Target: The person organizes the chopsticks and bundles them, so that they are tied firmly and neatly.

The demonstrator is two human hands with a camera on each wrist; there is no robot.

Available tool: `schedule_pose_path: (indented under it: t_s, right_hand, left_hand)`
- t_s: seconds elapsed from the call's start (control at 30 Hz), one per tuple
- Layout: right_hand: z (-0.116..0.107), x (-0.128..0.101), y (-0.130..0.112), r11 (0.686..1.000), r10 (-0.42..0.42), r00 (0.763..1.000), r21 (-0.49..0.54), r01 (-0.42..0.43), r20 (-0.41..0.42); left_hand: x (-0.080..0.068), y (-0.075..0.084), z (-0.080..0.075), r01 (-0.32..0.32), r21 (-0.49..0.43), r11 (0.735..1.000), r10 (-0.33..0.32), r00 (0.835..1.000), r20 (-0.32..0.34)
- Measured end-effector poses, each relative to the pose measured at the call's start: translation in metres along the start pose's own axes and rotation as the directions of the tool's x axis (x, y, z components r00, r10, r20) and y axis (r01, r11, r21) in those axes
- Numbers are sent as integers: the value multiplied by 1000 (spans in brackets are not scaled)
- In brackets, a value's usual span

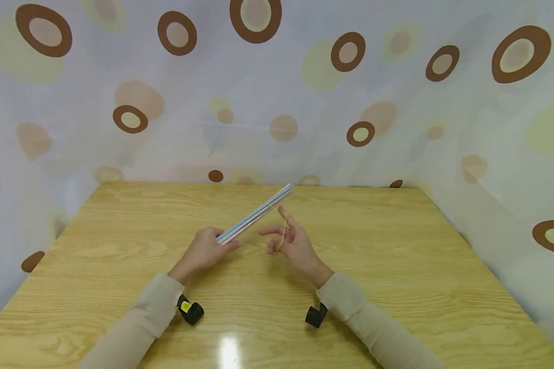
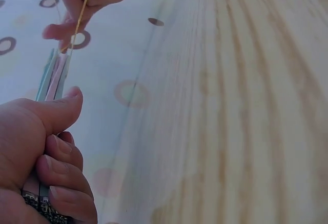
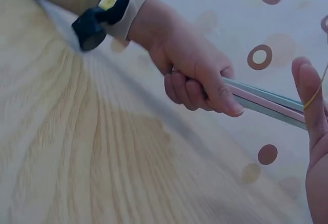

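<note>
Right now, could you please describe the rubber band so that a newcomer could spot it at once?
Start at the wooden table and find the right hand raised above its middle. Stretched over that hand's fingers is the rubber band, a thin yellow loop, unlike the straight pastel straws gripped by the left hand.

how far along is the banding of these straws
Done: the straws are gathered into one bundle, gripped at its near end by the left hand above the wooden table. In hand: a thin rubber band is stretched over the fingers of the right hand, and seems already hooked around the bundle near its far end. Left: probably winding the band snug and slipping the fingers out.
</note>
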State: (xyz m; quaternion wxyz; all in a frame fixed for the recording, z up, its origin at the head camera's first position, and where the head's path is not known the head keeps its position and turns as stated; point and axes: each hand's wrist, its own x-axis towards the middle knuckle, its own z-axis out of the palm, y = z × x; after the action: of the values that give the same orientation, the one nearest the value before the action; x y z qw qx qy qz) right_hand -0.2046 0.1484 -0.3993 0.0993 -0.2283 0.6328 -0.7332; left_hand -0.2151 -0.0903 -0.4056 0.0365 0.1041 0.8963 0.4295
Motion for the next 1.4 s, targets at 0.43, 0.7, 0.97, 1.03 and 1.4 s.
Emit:
schedule_pose_path:
  t_s: [0.43,0.7,0.97,1.03,1.4]
  right_hand:
    - [-15,0,-2,657,-26,984,745,-115,175]
    - [-34,6,-11,579,-183,918,793,-187,350]
    - [-50,1,-22,579,-215,874,777,-246,436]
    - [-53,0,-24,607,-221,863,756,-243,455]
    - [-57,3,-35,826,-68,862,513,-234,503]
  left_hand:
    - [-1,4,2,-125,19,992,126,989,-75]
    - [1,8,-6,-299,107,948,309,947,-91]
    - [-4,13,-11,-502,429,751,608,780,-151]
    - [-4,12,-15,-539,529,655,709,682,-182]
    - [-2,10,-28,-552,711,436,866,471,-165]
